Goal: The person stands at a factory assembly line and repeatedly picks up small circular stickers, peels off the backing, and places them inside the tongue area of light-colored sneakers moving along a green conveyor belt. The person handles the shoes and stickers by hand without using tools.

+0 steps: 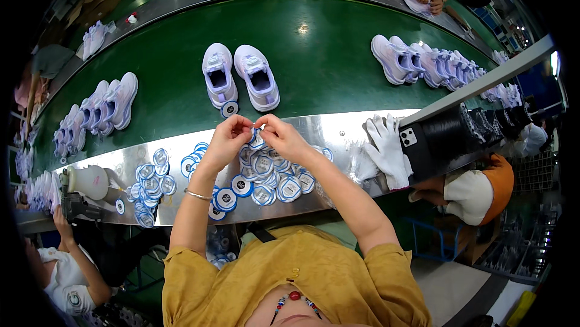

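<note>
My left hand (pixel 231 138) and my right hand (pixel 284 140) meet over the metal ledge, both closed in a pinch. Between their fingertips is a small round tag (pixel 257 138), white and blue and partly covered by the fingers. Below and between my wrists lies a loose pile of blue-rimmed round tags (pixel 264 165). Just beyond my fingers, a pair of pale lavender sneakers stands on the green belt, the left shoe (pixel 217 76) beside the right shoe (pixel 258 78). One round tag (pixel 229 109) lies at the heel of the left shoe.
More tags (pixel 150 182) are heaped to the left, near a white tape roll (pixel 90 182). White gloves (pixel 386 149) and a phone (pixel 409 137) lie at right. Rows of sneakers (pixel 99 109) flank the pair on the belt (pixel 314 43). A slanted metal bar (pixel 477 79) crosses at right. Co-workers sit nearby.
</note>
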`<state>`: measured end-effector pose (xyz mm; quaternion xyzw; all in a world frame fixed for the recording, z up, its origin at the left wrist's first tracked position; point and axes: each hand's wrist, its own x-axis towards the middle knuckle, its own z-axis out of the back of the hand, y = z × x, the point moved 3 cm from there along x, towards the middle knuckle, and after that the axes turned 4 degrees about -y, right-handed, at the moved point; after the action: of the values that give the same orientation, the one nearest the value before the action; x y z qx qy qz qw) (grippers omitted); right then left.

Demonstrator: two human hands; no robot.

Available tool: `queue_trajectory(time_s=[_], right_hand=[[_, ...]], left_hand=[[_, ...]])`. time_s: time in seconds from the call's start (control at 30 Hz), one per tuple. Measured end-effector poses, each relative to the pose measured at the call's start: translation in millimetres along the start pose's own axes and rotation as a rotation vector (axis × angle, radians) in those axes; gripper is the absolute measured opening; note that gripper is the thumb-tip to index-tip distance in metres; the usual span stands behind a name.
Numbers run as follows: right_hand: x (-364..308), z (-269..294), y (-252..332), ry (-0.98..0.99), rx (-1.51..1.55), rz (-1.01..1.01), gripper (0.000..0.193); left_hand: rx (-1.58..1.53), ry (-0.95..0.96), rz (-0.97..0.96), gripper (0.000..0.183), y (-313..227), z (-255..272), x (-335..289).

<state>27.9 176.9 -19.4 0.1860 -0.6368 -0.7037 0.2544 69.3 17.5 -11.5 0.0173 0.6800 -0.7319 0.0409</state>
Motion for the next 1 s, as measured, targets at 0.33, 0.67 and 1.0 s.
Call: queue_trajectory(time_s=[0.33, 0.67, 1.0], right_hand=[[-5, 21, 22, -0.148, -0.317, -0.017, 0.024], [-51, 125, 45, -0.472, -0.482, 0.142, 0.018], [-115, 209, 26, -0.734, -0.167, -0.042, 0.014]], left_hand=[[0.636, -0.082, -0.474, 0.018, -60, -29, 2], [0.583, 0.214, -0.495, 0.016, -98, -135, 57], [0.594, 0.249, -0.856, 0.021, -108, -280, 190]])
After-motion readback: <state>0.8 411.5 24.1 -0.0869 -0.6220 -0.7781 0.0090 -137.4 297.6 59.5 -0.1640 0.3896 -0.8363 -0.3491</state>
